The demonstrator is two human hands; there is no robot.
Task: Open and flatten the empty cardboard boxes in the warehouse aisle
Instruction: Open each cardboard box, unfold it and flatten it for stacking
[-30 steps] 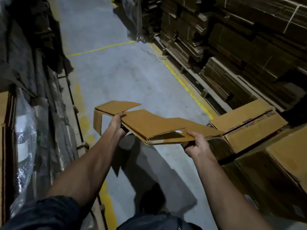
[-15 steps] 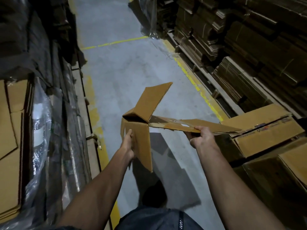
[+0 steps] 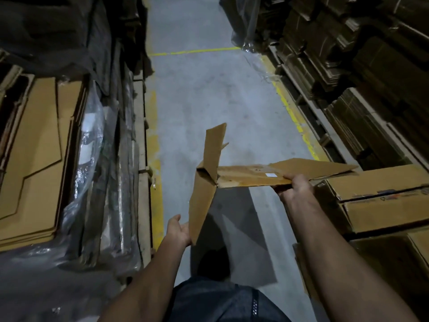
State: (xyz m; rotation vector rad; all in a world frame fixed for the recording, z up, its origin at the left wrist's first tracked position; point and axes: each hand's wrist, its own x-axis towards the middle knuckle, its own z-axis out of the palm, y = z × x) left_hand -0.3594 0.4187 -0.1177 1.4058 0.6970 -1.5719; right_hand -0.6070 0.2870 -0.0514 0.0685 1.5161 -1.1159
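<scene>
On the left, flattened cardboard sheets (image 3: pixel 34 159) lie stacked beside plastic wrap (image 3: pixel 90 145) along the aisle floor (image 3: pixel 204 89). The left hand (image 3: pixel 178 230) grips the lower edge of the hanging flap of the cardboard box (image 3: pixel 250 175), which is held mid-air over the aisle, one flap sticking up. The right hand (image 3: pixel 296 189) pinches the box's flat panel near a white label (image 3: pixel 271 175), beside closed boxes (image 3: pixel 383 196) on the right.
</scene>
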